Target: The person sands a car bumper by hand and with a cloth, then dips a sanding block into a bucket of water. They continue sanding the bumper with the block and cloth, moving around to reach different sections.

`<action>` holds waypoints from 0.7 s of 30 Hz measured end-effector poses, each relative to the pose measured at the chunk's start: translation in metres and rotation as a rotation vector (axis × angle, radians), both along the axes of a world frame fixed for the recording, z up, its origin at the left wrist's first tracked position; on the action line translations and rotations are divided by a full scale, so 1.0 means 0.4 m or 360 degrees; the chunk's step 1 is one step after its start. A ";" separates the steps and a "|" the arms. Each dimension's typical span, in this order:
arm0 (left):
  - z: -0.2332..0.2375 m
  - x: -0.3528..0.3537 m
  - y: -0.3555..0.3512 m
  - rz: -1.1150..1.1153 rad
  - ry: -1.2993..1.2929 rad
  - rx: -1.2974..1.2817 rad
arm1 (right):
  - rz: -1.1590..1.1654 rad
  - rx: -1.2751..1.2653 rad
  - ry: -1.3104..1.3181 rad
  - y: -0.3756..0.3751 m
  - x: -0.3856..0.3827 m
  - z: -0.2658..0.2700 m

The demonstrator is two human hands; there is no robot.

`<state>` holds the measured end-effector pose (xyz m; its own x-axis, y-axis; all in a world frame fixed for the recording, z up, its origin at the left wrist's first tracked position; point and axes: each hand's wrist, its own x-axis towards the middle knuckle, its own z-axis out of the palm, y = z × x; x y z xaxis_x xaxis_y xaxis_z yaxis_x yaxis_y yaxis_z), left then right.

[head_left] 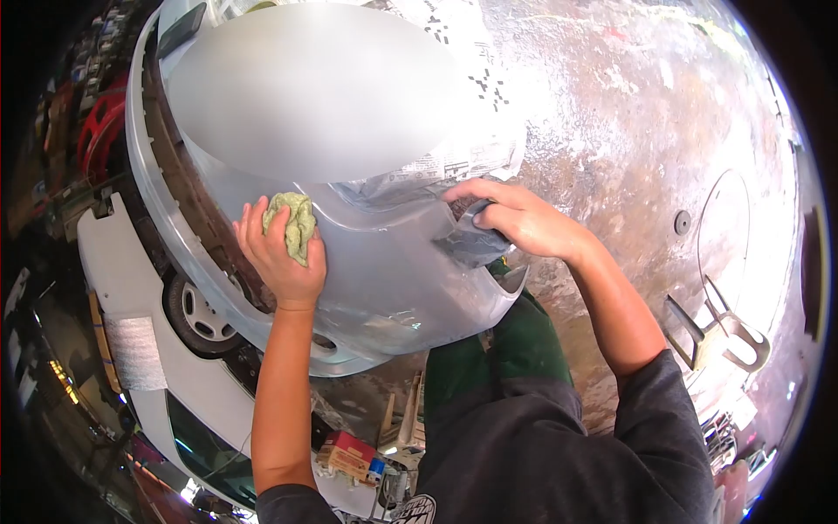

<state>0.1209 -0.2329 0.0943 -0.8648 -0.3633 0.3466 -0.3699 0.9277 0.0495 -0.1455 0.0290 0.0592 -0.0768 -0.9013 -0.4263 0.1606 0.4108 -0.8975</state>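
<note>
A grey car bumper (pixel 384 279) lies in front of me, its surface smooth and partly shiny. My left hand (pixel 284 262) rests on its left part, with a crumpled yellow-green cloth (pixel 295 229) gripped between thumb and fingers. Over at the bumper's right corner, my right hand (pixel 522 218) is closed round a dark grey, rough-looking pad (pixel 463 207) and presses against the bumper. Its exact kind is partly hidden by the fingers. A blurred grey oval covers the bumper's upper part.
Newspaper sheets (pixel 489 148) lie beside the bumper. A white car (pixel 140 288) with a visible wheel (pixel 202 316) stands at left. On the stained floor (pixel 611 131) at right are a small dark disc (pixel 682 222) and a stool-like frame (pixel 742 342). A red box (pixel 349 454) is at lower left.
</note>
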 end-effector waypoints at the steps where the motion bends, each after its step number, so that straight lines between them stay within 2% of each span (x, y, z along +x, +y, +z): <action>1: -0.001 0.002 -0.001 0.0005 -0.0002 -0.0001 | 0.0058 0.0059 0.0009 -0.019 -0.003 0.023; 8: 0.002 0.000 0.000 -0.0002 -0.0006 -0.0019 | 0.0441 0.0113 0.0244 -0.096 -0.027 0.055; 11: 0.005 -0.005 0.004 -0.0016 -0.0003 -0.0028 | 0.0422 0.0015 0.0228 -0.083 -0.037 0.026; 21: 0.002 -0.001 0.001 -0.0012 0.0006 -0.0011 | 0.0380 0.0092 0.0330 -0.056 -0.026 0.047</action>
<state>0.1204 -0.2327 0.0953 -0.8664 -0.3541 0.3522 -0.3625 0.9309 0.0442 -0.1558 0.0064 0.0780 0.0432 -0.8792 -0.4745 -0.1303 0.4659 -0.8752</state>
